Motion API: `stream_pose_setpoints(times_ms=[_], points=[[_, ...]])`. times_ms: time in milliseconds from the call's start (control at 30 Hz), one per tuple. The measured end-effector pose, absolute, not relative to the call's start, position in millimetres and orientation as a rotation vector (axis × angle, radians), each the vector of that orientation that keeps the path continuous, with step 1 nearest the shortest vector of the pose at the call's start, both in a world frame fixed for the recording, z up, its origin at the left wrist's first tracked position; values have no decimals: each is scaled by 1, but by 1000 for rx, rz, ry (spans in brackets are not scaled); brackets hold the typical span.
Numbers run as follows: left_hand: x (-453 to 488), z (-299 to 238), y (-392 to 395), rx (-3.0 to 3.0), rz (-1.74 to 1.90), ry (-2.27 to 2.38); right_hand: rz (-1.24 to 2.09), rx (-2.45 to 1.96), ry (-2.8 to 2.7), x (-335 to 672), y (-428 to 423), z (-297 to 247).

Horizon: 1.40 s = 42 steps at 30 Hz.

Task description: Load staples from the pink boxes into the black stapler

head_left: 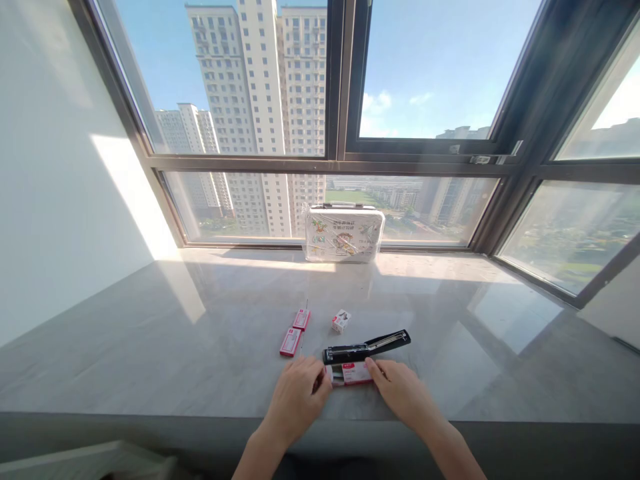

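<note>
Both of my hands rest at the near edge of a grey marble windowsill (150,347). Between them lies a small pink and white staple box (354,373). My left hand (297,400) pinches its left end with curled fingers. My right hand (400,392) grips its right end, index finger on the top edge. Just beyond the box lies a black stapler (367,347), opened flat and angled up to the right. Two more red staple boxes (291,342) (301,319) lie to the left. A small white box (341,321) stands behind the stapler.
A white printed case with a handle (344,233) leans against the window glass at the back. Dark window frames (340,160) border the sill on the far and right sides. A white wall (60,200) closes the left.
</note>
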<state>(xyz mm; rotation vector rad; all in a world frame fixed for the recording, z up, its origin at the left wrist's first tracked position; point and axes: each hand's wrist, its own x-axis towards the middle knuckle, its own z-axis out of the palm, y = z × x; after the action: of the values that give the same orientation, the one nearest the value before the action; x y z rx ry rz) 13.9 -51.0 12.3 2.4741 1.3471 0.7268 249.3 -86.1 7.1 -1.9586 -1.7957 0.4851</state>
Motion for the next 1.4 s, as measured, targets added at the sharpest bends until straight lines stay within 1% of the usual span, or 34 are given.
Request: stream_pose_setpoints(times_ms=[100,167,233,300,400,467,600,733,1000,1233,1400], points=[[28,13,-53,2494,734,1340,476,-1915,-1821,242,-86,2],[31,14,-54,2420,755,1377,530,-1907,-1799,255,-86,-1],[30,13,-54,2349,787,1377,628,-1921,-1715,282,-88,-3],[28,10,-54,2344,827,1338,803,-1924,-1552,313,-90,-4],[28,4,-52,2364,845,1327,1034,-1749,-1311,340,-87,4],[30,0,-50,2339,813,1374,1081,-1599,-1265,340,-79,14],[34,-1,-46,2336,777,1435,1040,-1402,-1342,312,-50,35],[36,1,-48,2392,757,1457,902,-1314,-1570,275,-25,45],[43,9,-51,2490,700,1468,742,-1485,-1932,236,-14,36],[58,17,-55,2630,662,1355,677,-1560,-1934,254,-24,38],[42,16,-42,2614,705,1383,617,-1635,-1886,270,-29,34]])
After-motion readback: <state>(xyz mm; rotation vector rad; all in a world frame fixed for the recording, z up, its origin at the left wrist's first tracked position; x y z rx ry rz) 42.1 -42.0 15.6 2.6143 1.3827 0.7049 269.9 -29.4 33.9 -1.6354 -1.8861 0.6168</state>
